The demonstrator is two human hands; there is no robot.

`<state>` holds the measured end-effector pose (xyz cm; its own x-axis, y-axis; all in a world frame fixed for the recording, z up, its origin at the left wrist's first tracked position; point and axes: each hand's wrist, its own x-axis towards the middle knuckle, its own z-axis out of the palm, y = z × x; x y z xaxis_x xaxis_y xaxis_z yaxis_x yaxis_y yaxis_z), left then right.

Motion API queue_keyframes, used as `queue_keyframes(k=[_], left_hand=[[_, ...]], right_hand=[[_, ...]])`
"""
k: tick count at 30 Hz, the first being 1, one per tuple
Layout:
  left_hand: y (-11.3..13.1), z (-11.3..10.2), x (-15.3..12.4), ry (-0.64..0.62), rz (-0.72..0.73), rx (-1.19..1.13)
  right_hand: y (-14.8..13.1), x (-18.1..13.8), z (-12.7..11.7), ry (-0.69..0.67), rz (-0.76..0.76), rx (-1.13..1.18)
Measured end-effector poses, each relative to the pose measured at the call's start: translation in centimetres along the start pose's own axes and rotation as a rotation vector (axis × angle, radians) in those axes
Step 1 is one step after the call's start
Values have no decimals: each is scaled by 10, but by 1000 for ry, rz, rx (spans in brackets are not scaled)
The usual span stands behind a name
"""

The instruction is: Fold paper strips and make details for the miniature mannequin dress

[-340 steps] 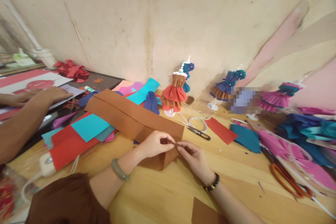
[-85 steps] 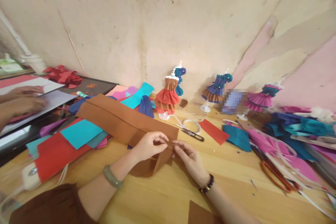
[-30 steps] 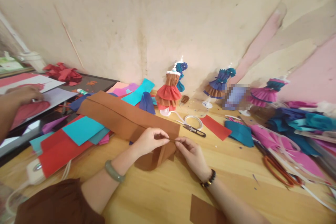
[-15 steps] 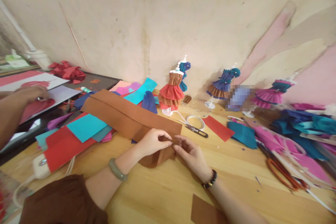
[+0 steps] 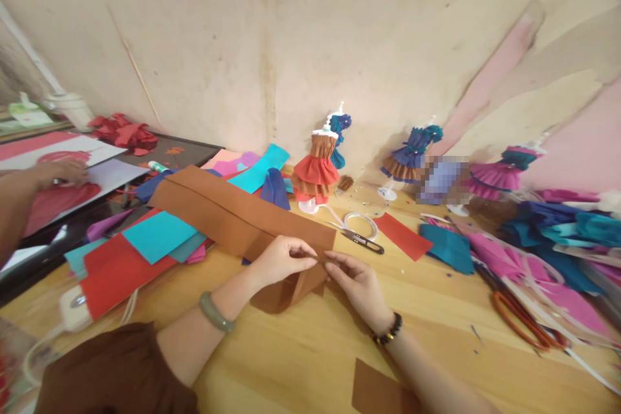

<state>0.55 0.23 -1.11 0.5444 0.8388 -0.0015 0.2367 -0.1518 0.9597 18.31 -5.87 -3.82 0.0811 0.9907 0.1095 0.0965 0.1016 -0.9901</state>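
A long strip of brown paper (image 5: pixel 218 210) lies across the wooden table (image 5: pixel 301 349), running from the back left toward me. Its near end is folded into pleats. My left hand (image 5: pixel 279 262) pinches that pleated end from the left, thumb and fingers closed on it. My right hand (image 5: pixel 356 284) pinches the same fold from the right, fingertips almost touching those of the left. A folded brown flap hangs below both hands.
Red (image 5: pixel 114 275) and teal (image 5: pixel 158 236) paper sheets lie to the left. Black thread snips (image 5: pixel 361 242) and a red strip (image 5: pixel 402 236) lie behind my hands. Small paper dresses on stands (image 5: pixel 315 171) line the wall. Orange-handled scissors (image 5: pixel 524 320) lie right. Another person's hand (image 5: pixel 55 171) works at far left.
My fingers have kept pinching and shifting slightly along the pleated end of the brown paper. The other person's hand at far left has moved a little over the red shape.
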Motion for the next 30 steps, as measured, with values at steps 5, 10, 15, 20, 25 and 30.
queue_keyframes(k=[5, 10, 15, 20, 25, 30], left_hand=[[2, 0, -1, -2, -28, -13], [-2, -2, 1, -17, -58, -82], [-2, -4, 1, -18, -62, -117], [3, -6, -1, -17, -76, -100], [2, -7, 0, -17, -65, -80], [-1, -12, 0, -26, -44, -59]], right_hand=[[3, 1, 0, -6, 15, 38], [2, 1, 0, -26, 11, 79], [-3, 0, -1, -17, 33, 91], [0, 0, -2, -26, 52, 98], [0, 0, -3, -15, 48, 70], [-4, -1, -4, -26, 56, 95]])
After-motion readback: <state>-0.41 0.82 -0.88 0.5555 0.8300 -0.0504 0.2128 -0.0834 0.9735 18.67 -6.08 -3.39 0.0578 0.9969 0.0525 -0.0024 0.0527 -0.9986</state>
